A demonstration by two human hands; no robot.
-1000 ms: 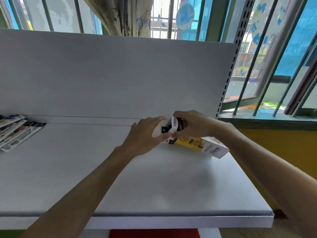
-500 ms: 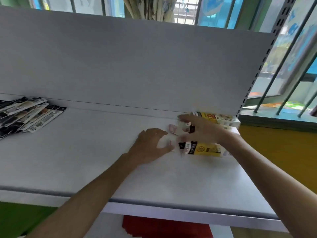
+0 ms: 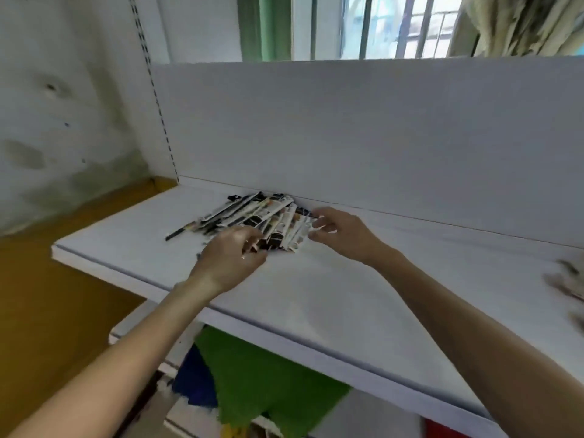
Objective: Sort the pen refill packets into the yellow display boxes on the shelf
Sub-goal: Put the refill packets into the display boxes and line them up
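1. pen refill packets (image 3: 268,220): loose fanned heap, lying flat on the white shelf (image 3: 347,298), left of centre. Far ends close to the back panel (image 3: 347,131); touching or not, too blurred to call.
2. left hand (image 3: 229,260): at the near-left edge of the heap, fingers curled down onto the packet ends and touching them. Real grip or just contact, cannot tell through the motion blur.
3. right hand (image 3: 344,233): at the right edge of the heap, forefinger and thumb curled round the outermost packets, pinching that edge.
4. Hands apart, with the near-right part of the heap between them. Both forearms bare, reaching in from the bottom corners.
5. thin dark strip (image 3: 178,233): sticking out of the heap toward the left, flat on the shelf.
6. blurred shape (image 3: 565,279): at the far right edge of the shelf, well apart from the heap, not identifiable.
7. Above the panel: barred window (image 3: 395,26), patterned curtain (image 3: 521,23) at top right.
8. Left side: stained wall (image 3: 63,105), slotted upright (image 3: 155,99) running along the panel's left edge.
9. Under the shelf: green sheet (image 3: 262,380), with a dark blue patch just left of it.
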